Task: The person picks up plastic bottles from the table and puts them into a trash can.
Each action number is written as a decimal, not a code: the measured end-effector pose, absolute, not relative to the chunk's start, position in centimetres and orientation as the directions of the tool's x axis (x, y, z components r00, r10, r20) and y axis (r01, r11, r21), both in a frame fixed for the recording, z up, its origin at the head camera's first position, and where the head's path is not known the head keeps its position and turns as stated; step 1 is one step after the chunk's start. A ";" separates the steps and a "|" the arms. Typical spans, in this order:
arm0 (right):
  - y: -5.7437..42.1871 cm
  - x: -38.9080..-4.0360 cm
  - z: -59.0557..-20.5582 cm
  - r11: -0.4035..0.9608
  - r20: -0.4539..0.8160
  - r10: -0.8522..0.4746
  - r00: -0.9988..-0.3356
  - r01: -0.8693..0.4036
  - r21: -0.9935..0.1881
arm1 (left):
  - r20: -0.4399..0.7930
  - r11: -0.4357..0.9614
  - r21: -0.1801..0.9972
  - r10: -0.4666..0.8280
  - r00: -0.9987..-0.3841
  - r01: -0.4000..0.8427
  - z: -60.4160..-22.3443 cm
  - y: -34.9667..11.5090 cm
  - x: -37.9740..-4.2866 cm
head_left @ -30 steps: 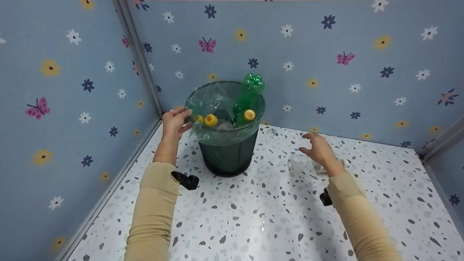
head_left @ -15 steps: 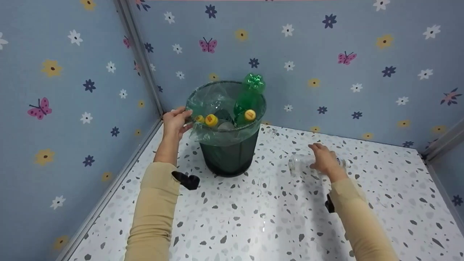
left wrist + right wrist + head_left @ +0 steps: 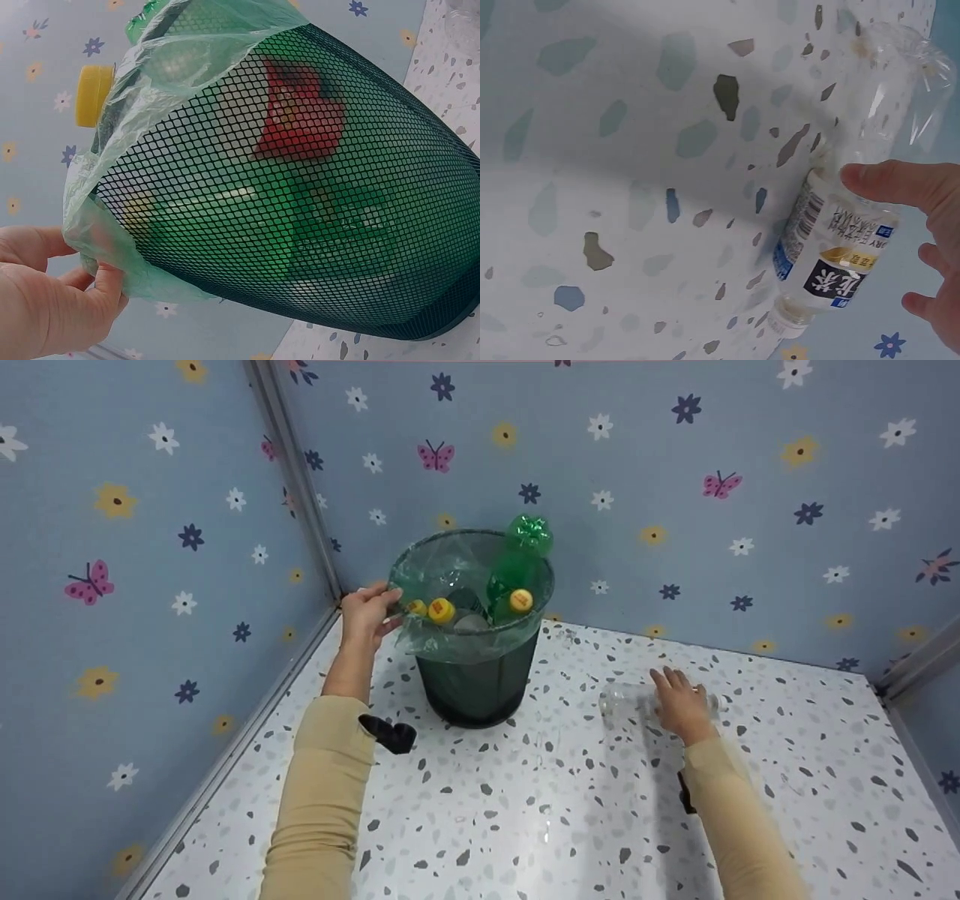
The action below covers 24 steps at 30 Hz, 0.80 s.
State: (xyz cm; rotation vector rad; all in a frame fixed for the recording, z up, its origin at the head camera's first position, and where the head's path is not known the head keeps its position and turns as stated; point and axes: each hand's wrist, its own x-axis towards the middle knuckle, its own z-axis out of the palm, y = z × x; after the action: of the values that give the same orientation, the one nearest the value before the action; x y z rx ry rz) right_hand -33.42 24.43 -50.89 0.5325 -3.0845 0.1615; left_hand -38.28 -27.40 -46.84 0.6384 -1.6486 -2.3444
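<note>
My left hand (image 3: pixel 366 619) grips the left rim of a dark mesh trash bin (image 3: pixel 474 686), pinching the folded edge of its translucent green plastic bag (image 3: pixel 101 217). Inside the bin are bottles with yellow caps (image 3: pixel 442 610) and a green bottle (image 3: pixel 517 562) whose base sticks up above the rim. On the floor right of the bin lies a clear plastic bottle (image 3: pixel 832 247) on its side, with a white label and white cap. Over it is my right hand (image 3: pixel 682 709), fingers spread apart. In the right wrist view its thumb overlaps the bottle's middle; whether it touches cannot be told.
A flowered blue wall (image 3: pixel 637 457) rises close behind the bin. Another patterned wall (image 3: pixel 150 660) runs along the left side, meeting it in a corner. The floor (image 3: pixel 517 810) is white with grey speckles.
My right hand has moved down and slightly right, from above the clear bottle to over its label part. The left hand has kept its hold on the bin's rim and bag.
</note>
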 end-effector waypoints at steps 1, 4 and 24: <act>24.6 -33.4 -51.1 0.938 0.029 -0.332 -0.943 -0.334 -0.090 | -0.246 -0.360 0.928 -0.397 -0.884 -0.096 -46.0 -26.9 -37.5; 25.0 -33.2 -51.6 0.943 0.031 -0.327 -0.944 -0.328 -0.060 | -0.208 -0.360 0.931 -0.393 -0.896 -0.058 -46.8 -27.3 -38.1; 24.9 -33.1 -53.3 0.934 0.121 -0.317 -0.941 -0.332 -0.133 | -0.206 -0.307 0.949 -0.426 -0.881 -0.073 -48.8 -28.4 -40.2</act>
State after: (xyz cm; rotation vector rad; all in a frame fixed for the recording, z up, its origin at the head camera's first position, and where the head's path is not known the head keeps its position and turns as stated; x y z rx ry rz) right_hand -33.14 24.93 -53.26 0.5040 -2.9929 0.2317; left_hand -40.21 -28.37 -48.84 0.6336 -1.6945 -2.2849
